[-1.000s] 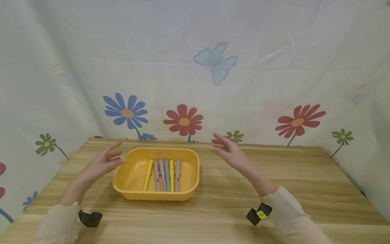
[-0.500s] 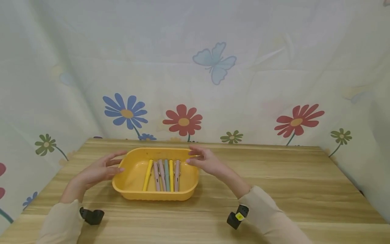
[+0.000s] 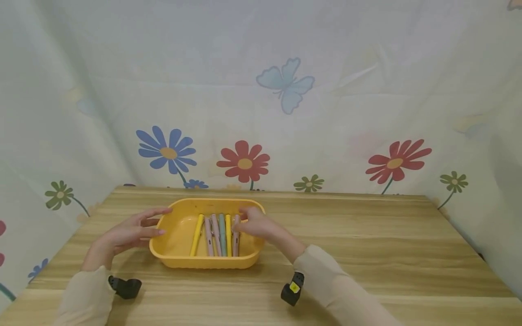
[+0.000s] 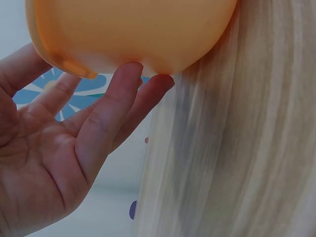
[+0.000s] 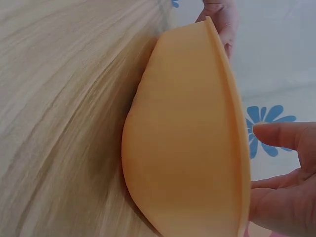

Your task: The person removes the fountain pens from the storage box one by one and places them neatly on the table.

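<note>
A yellow plastic basin (image 3: 205, 262) stands on the wooden table, with several pens side by side in it: two yellow (image 3: 197, 235), one green (image 3: 222, 235) and the rest dusty pink. My left hand (image 3: 131, 232) holds the basin's left side, thumb over the rim; in the left wrist view, fingertips (image 4: 129, 74) meet the outer wall. Over the right rim reaches my right hand (image 3: 258, 225), its thumb and fingers spread at the rightmost pink pen (image 3: 236, 246). The basin wall (image 5: 182, 133) hides part of that hand in the right wrist view.
Behind the table's back edge hangs a pale curtain (image 3: 334, 136) printed with flowers and a butterfly. Bare wooden tabletop (image 3: 367, 235) extends right of the basin. Black camera mounts (image 3: 127, 288) hang at both wrists.
My right hand has moved left and down, from beside the basin to over the pens inside it. The left hand has closed in slightly on the left rim.
</note>
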`<state>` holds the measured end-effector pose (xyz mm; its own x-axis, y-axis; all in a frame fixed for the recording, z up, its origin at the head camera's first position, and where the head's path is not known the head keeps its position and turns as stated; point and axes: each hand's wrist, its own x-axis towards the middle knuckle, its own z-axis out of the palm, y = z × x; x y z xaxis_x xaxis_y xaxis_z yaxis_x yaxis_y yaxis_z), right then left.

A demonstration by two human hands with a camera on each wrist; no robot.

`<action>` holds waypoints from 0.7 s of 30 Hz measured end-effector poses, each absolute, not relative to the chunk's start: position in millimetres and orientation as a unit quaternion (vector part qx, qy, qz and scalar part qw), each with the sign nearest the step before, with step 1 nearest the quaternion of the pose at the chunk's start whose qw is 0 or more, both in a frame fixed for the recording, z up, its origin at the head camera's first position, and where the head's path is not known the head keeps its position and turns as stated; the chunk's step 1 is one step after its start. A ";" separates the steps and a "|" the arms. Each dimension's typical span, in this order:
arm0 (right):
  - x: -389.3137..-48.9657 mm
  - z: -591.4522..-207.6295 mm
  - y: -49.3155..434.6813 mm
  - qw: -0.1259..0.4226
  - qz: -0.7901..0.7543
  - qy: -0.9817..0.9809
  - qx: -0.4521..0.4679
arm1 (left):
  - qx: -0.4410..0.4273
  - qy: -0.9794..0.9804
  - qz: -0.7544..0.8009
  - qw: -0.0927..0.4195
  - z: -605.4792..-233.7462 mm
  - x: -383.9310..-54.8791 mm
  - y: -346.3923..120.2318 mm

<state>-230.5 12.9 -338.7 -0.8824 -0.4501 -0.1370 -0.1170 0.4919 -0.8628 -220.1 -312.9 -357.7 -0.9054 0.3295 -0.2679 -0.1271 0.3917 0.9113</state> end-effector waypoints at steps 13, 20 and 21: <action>-235.9 -348.2 -7.0 0.152 -0.317 0.916 -0.194 | 0.061 0.797 0.561 0.218 -358.4 -222.0 -314.4; -238.5 -356.3 -13.2 0.140 -0.295 0.928 -0.182 | 0.063 0.789 0.568 0.225 -358.1 -222.0 -315.6; -239.4 -357.6 -14.2 0.137 -0.294 0.929 -0.176 | 0.062 0.788 0.570 0.225 -358.1 -221.9 -315.8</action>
<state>-239.4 -14.2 -357.6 -0.9005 -0.4075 -0.1517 -0.2460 0.7650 -0.5952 -221.9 -315.8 -358.1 -0.8909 0.3545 -0.2839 -0.1586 0.3428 0.9259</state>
